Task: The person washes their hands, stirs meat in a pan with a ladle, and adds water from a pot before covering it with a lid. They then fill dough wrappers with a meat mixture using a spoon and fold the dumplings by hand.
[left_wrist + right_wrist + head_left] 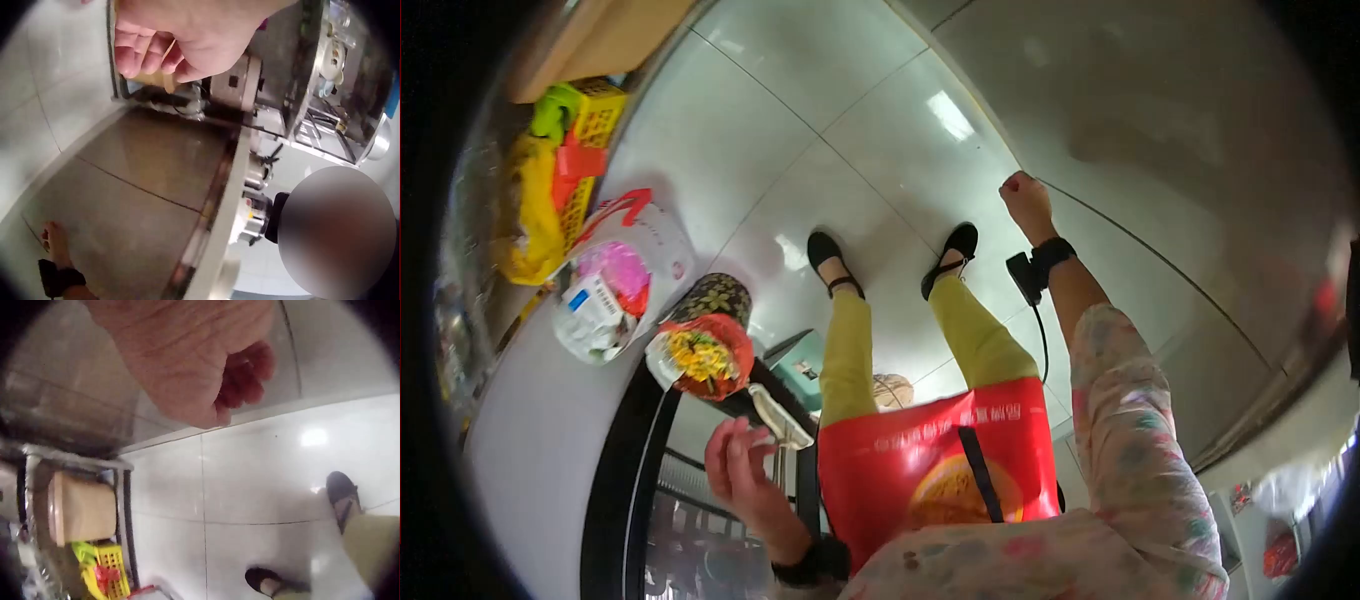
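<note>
My left hand [745, 480] is held out at the lower left in the head view, its fingers loosely bent and nothing seen in them. Just past its fingertips is a cream-coloured flat piece [782, 418]. Beyond that stands a dark flower-patterned bin [718, 292], with a red bag [737, 338] of yellow and green scraps [698, 358] at its near side. Out to the right, over the floor, my right hand [1030, 208] hangs with its fingers loosely curled. The right wrist view shows the same hand [194, 362] holding nothing visible.
A white plastic bag [662, 245] holds pink and white packages. Behind it are a yellow basket [603, 112] and a tan container [87, 506] on a rack. A teal box [798, 365] sits near my leg. The left wrist view includes a gas stove [322, 128] and another person [337, 231].
</note>
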### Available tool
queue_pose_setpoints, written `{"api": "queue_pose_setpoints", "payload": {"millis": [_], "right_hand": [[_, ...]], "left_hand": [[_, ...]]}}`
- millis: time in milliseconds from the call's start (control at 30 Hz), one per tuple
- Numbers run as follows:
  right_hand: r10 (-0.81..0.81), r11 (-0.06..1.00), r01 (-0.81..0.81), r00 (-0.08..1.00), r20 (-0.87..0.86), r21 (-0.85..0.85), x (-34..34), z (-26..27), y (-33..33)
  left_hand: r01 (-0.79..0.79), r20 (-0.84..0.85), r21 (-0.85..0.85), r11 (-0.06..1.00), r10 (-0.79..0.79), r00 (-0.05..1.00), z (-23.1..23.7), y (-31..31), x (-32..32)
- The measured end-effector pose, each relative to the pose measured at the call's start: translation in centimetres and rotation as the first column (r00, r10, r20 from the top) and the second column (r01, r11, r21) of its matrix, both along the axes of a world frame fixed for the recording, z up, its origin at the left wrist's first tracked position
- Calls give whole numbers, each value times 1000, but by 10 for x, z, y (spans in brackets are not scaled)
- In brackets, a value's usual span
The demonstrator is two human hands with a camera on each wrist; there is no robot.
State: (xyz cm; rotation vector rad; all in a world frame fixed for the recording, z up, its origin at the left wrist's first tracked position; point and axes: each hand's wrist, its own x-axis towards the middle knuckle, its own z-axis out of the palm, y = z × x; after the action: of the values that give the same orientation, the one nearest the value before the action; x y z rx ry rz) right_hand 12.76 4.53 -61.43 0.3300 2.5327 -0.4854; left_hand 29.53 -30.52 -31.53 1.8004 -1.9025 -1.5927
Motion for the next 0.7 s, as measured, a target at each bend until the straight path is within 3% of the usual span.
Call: {"api": "queue_pose_setpoints", "payload": {"millis": [133, 233, 333, 500, 600, 700], "right_hand": [[-124, 992, 124, 992, -33, 10, -3, -123, 9], [-178, 979, 182, 983, -44, 96, -1, -187, 18], [-229, 968, 239, 964, -133, 70, -2, -239, 32], [-254, 961, 271, 944, -209, 53, -13, -250, 23], [-265, 946, 299, 937, -229, 125, -19, -249, 16], [-276, 931, 303, 949, -153, 204, -23, -247, 15]], "left_hand": [[66, 114, -62, 996, -59, 992, -59, 5, 12], [200, 114, -70, 977, -192, 975, -93, -1, 19], [154, 174, -62, 986, -141, 975, -111, 5, 7], [239, 85, -11, 971, -237, 968, -119, 3, -11], [188, 99, -79, 979, -180, 979, -123, 4, -16], [197, 99, -74, 978, -190, 977, -124, 2, -19]]}}
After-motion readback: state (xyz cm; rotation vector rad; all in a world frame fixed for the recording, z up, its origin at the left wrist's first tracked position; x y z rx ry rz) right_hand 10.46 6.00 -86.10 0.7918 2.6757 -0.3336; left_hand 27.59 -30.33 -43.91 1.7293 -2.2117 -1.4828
